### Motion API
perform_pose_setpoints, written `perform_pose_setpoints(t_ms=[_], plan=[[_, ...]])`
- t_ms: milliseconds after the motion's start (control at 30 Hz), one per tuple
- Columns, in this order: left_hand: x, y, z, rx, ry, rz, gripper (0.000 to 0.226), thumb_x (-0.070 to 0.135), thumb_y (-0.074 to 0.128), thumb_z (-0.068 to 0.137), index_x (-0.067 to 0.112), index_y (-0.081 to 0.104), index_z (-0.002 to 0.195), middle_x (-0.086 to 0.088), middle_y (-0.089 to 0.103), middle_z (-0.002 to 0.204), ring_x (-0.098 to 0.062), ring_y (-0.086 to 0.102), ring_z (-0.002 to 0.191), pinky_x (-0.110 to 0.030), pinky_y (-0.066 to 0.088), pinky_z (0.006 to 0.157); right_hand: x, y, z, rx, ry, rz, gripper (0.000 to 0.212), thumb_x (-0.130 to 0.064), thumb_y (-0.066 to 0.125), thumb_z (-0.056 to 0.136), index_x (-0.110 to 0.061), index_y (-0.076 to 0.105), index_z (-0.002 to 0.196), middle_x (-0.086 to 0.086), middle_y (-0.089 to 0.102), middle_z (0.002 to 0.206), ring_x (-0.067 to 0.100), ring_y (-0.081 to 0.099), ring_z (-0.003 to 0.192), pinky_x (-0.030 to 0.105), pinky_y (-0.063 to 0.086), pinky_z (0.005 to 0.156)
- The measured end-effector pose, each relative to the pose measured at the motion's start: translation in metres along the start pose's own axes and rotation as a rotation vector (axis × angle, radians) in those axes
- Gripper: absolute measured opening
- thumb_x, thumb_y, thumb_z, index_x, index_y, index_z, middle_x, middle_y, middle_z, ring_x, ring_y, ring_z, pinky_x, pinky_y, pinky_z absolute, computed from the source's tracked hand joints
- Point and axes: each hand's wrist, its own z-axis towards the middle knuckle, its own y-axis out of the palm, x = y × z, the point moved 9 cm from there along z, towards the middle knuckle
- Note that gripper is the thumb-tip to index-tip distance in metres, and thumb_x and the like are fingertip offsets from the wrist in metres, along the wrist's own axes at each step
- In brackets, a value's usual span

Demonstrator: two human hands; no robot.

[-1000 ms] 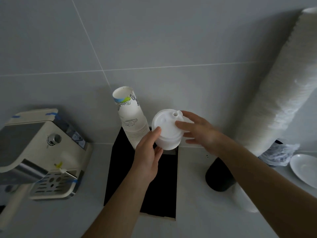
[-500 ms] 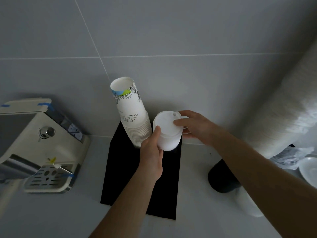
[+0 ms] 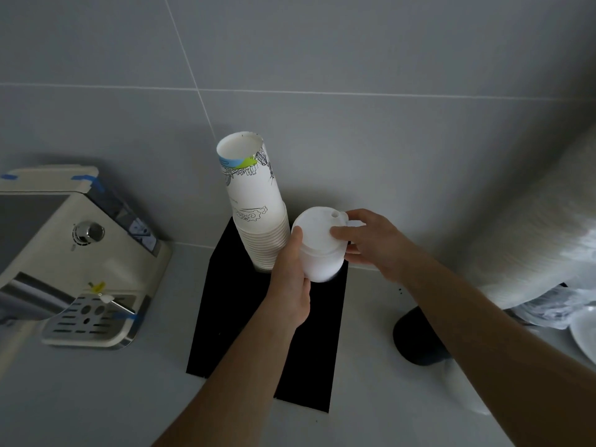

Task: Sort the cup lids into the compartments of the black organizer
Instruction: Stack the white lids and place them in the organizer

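A stack of white cup lids (image 3: 319,246) is held between both my hands over the back right part of the black organizer (image 3: 232,317). My left hand (image 3: 290,285) grips the stack's left side, thumb up along its rim. My right hand (image 3: 371,243) holds the right side, with a finger lying across the top lid. A tilted stack of printed paper cups (image 3: 254,204) stands in the organizer's back left compartment, just left of the lids. Whether the lid stack's bottom sits inside a compartment is hidden.
A cream coffee machine (image 3: 90,253) with a metal drip tray stands at the left. At the right, a tall leaning column of white lids (image 3: 532,227) rises from a black base (image 3: 416,340). White plates (image 3: 583,337) and crumpled plastic lie at the far right.
Both hands have lowered the lid stack slightly toward the organizer's back right. The view has shifted up and to the left.
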Motion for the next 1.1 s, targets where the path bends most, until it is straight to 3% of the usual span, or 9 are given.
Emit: perform_pose_setpoints(t_ms=[100, 233, 333, 433, 500, 567, 667, 933, 1100], plan=[[0.001, -0.001, 0.006, 0.012, 0.020, 0.030, 0.024, 0.044, 0.043, 0.097, 0.030, 0.061, 0.091, 0.019, 0.073, 0.068, 0.006, 0.067, 0.065, -0.017, 0.045, 0.063, 0.007, -0.003, -0.002, 0.054, -0.011, 0.011, 0.037, -0.027, 0.078, 0.076, -0.024, 0.063, 0.110, 0.008, 0.064, 0.121, 0.029, 0.065, 0.109, 0.042, 0.059, 0.087], [0.002, 0.000, 0.010, 0.067, 0.021, 0.025, 0.028, 0.046, 0.043, 0.096, 0.026, 0.063, 0.095, 0.008, 0.070, 0.093, -0.005, 0.066, 0.080, -0.021, 0.048, 0.062, 0.013, -0.003, -0.004, 0.101, -0.028, -0.007, 0.044, -0.029, 0.077, 0.078, -0.021, 0.059, 0.117, 0.008, 0.063, 0.117, 0.026, 0.065, 0.102, 0.042, 0.059, 0.086], [-0.001, -0.007, 0.013, 0.120, 0.000, 0.016, 0.025, 0.042, 0.047, 0.096, 0.022, 0.063, 0.096, 0.003, 0.069, 0.097, -0.011, 0.064, 0.087, -0.028, 0.050, 0.074, 0.012, -0.007, -0.005, 0.193, -0.091, -0.165, 0.056, -0.037, 0.077, 0.076, -0.023, 0.056, 0.126, 0.005, 0.065, 0.120, 0.023, 0.064, 0.103, 0.042, 0.054, 0.094], [-0.004, -0.020, 0.015, 0.192, 0.022, 0.202, 0.036, 0.038, 0.057, 0.084, 0.013, 0.063, 0.110, -0.007, 0.067, 0.108, -0.022, 0.064, 0.100, -0.040, 0.051, 0.095, 0.007, -0.003, -0.010, 0.304, -0.221, -0.544, 0.065, -0.037, 0.074, 0.079, -0.019, 0.051, 0.138, 0.006, 0.061, 0.127, 0.025, 0.058, 0.116, 0.031, 0.043, 0.098], [-0.002, -0.025, 0.014, 0.223, 0.065, 0.377, 0.030, 0.027, 0.057, 0.083, 0.010, 0.062, 0.107, -0.009, 0.065, 0.103, -0.024, 0.063, 0.096, -0.037, 0.052, 0.088, 0.016, 0.005, -0.010, 0.290, -0.238, -0.634, 0.064, -0.035, 0.073, 0.081, -0.018, 0.051, 0.138, 0.009, 0.056, 0.135, 0.026, 0.053, 0.123, 0.028, 0.039, 0.098], [0.002, -0.028, 0.012, 0.234, 0.142, 0.521, 0.010, 0.016, 0.055, 0.086, 0.010, 0.061, 0.092, -0.005, 0.063, 0.089, -0.020, 0.059, 0.084, -0.031, 0.048, 0.076, 0.027, 0.010, -0.009, 0.262, -0.228, -0.655, 0.062, -0.033, 0.073, 0.082, -0.017, 0.052, 0.138, 0.010, 0.055, 0.138, 0.025, 0.052, 0.125, 0.026, 0.037, 0.099], [0.004, -0.031, 0.017, 0.239, 0.238, 0.728, 0.013, 0.014, 0.054, 0.085, 0.003, 0.062, 0.084, -0.013, 0.066, 0.083, -0.018, 0.056, 0.073, -0.026, 0.043, 0.067, 0.031, 0.011, -0.011, 0.256, -0.229, -0.628, 0.059, -0.033, 0.072, 0.084, -0.015, 0.054, 0.137, 0.010, 0.057, 0.137, 0.025, 0.053, 0.125, 0.026, 0.037, 0.099], [0.006, -0.016, 0.023, 0.148, 0.317, 1.145, 0.029, 0.015, 0.049, 0.088, -0.002, 0.058, 0.110, -0.020, 0.065, 0.109, -0.035, 0.061, 0.102, -0.044, 0.051, 0.088, 0.030, 0.010, -0.008, 0.253, -0.206, -0.615, 0.052, -0.032, 0.070, 0.086, -0.015, 0.058, 0.134, 0.009, 0.058, 0.136, 0.024, 0.054, 0.123, 0.019, 0.032, 0.088], [0.012, -0.014, 0.022, 0.133, 0.290, 1.184, 0.030, 0.016, 0.051, 0.089, -0.002, 0.060, 0.111, -0.020, 0.066, 0.111, -0.034, 0.062, 0.102, -0.038, 0.050, 0.087, 0.028, 0.013, -0.010, 0.220, -0.171, -0.650, 0.053, -0.036, 0.068, 0.086, -0.017, 0.057, 0.134, 0.008, 0.057, 0.136, 0.023, 0.055, 0.121, 0.020, 0.032, 0.086]])
